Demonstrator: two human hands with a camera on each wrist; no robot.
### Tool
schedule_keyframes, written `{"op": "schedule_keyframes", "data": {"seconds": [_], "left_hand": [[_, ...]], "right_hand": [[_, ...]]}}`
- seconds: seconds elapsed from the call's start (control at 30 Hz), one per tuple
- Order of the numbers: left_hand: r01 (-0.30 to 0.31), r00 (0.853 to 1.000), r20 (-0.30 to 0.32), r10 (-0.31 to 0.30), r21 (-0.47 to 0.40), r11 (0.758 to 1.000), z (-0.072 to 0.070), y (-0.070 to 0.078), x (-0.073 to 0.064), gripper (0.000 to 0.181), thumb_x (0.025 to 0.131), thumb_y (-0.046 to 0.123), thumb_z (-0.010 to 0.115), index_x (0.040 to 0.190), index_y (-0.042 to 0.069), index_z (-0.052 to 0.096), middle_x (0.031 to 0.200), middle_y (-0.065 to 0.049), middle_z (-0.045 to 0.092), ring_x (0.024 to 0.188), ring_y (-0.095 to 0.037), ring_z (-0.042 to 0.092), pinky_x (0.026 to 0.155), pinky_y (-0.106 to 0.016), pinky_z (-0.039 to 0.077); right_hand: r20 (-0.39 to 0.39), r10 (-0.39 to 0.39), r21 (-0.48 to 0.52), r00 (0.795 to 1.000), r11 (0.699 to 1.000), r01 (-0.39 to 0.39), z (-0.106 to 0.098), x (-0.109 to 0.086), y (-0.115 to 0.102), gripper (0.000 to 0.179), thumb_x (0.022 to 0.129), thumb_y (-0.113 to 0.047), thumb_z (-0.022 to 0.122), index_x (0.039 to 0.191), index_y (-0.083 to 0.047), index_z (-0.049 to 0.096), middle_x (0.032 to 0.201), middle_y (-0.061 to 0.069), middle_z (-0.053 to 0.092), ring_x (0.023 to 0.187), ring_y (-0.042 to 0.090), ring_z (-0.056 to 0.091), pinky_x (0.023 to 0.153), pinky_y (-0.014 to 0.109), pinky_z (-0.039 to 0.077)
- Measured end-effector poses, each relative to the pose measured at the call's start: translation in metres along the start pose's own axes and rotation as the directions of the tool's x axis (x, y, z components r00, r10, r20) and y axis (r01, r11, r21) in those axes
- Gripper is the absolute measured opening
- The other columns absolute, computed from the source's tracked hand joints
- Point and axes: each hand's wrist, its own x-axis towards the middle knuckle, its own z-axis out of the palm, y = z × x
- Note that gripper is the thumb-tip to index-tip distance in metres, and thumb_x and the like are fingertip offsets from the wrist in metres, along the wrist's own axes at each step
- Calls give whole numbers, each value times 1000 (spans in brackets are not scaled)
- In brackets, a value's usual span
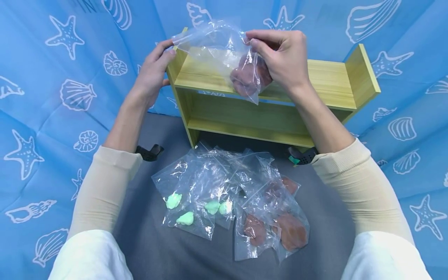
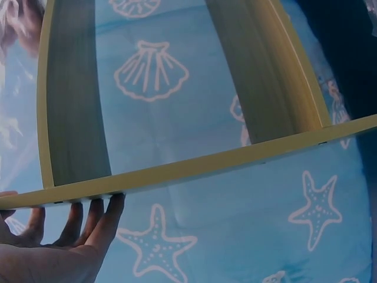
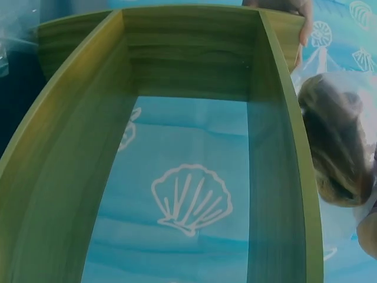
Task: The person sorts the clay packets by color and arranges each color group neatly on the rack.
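Note:
A clear zip bag [image 1: 213, 41] with a reddish-brown lump [image 1: 246, 77] in it is pinched between the thumb and forefinger of my right hand [image 1: 290, 58]. It hangs in front of a light wooden rack's [image 1: 325, 83] upper shelf. My left hand [image 1: 150, 74] rests at the rack's left end panel, close to the far corner of the bag. The left wrist view shows its fingers [image 2: 106, 227] extended against the panel's outer face. On the right wrist view's right side, the lump [image 3: 336, 141] appears beyond the rack's edge.
In front of the rack, overlapping clear bags lie on the dark grey cloth [image 1: 168, 252]. Some hold mint-green pieces [image 1: 185, 218], others reddish-brown lumps [image 1: 292, 231]. A blue curtain [image 1: 52, 116] with shell and starfish prints hangs behind and at both sides.

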Motion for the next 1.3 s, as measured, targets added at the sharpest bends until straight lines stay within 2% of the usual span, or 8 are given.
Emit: {"op": "schedule_keyframes", "data": {"seconds": [0.1, 0.27, 0.43, 0.73, 0.83, 1.03, 1.13, 1.3], "left_hand": [[-4, 1000, 1, 4, 3, 1000, 0, -1, 1, 35, 106, 36, 44, 140, 32, 50, 135, -2, 46, 121, -22, 47, 103, -52, 37], [-9, 1000, 6, 8, 36, 999, 0, -3, 1, 36, 106, 38, 42, 141, 33, 49, 143, -1, 40, 125, -20, 43, 101, -52, 38], [-9, 1000, 9, 8, 46, 999, 1, -3, 1, 37, 106, 39, 42, 143, 35, 48, 144, -1, 39, 125, -22, 44, 101, -51, 39], [-16, 1000, 21, 15, 34, 999, 4, -3, 1, 37, 106, 38, 42, 143, 34, 48, 143, -2, 40, 124, -23, 44, 101, -50, 39], [-12, 1000, 23, 11, 26, 1000, 4, -3, 1, 37, 106, 38, 41, 143, 35, 48, 143, -3, 40, 125, -22, 44, 103, -49, 38], [-22, 1000, 18, 21, 23, 1000, 5, -2, -1, 37, 106, 38, 41, 142, 35, 48, 143, -3, 40, 121, -22, 46, 101, -49, 38], [-26, 1000, 19, 25, 30, 999, 6, -3, -2, 37, 106, 38, 41, 143, 35, 48, 145, -3, 39, 121, -22, 46, 101, -49, 38], [-28, 999, 23, 27, 39, 999, 6, -3, -2, 38, 106, 39, 40, 144, 36, 46, 145, -2, 39, 123, -21, 44, 102, -50, 37]], "right_hand": [[7, 28, -29, 1000, 999, -28, 7, 9, 2, 19, 88, -11, 77, 107, -7, 77, 103, 6, 75, 87, 9, 69, 79, 20, 53], [33, 115, -5, 993, 993, -115, 20, 19, 3, 35, 81, -12, 84, 114, -10, 74, 110, 5, 74, 81, 13, 63, 74, 21, 50], [47, 133, -10, 990, 991, -133, 35, 23, 4, 43, 80, -11, 85, 121, -9, 70, 115, 6, 72, 81, 12, 62, 75, 21, 49], [91, 180, 4, 979, 983, -181, 53, 26, 5, 59, 80, -10, 85, 133, -8, 61, 125, 6, 68, 103, 14, 62, 92, 19, 47], [115, 186, -37, 976, 983, -183, 55, 25, 7, 63, 80, -16, 86, 137, -13, 59, 128, 1, 67, 99, 13, 61, 89, 18, 46], [188, 196, -131, 962, 976, -173, 53, 20, 13, 70, 83, -28, 84, 145, -23, 51, 140, -7, 58, 120, 3, 53, 98, 13, 37], [207, 200, -135, 958, 975, -174, 50, 16, 15, 72, 84, -30, 82, 147, -24, 48, 144, -8, 54, 131, 0, 45, 106, 12, 30], [194, 209, -118, 958, 975, -189, 42, 8, 15, 73, 83, -33, 83, 147, -30, 48, 146, -8, 52, 129, 6, 48, 108, 20, 34]]}}
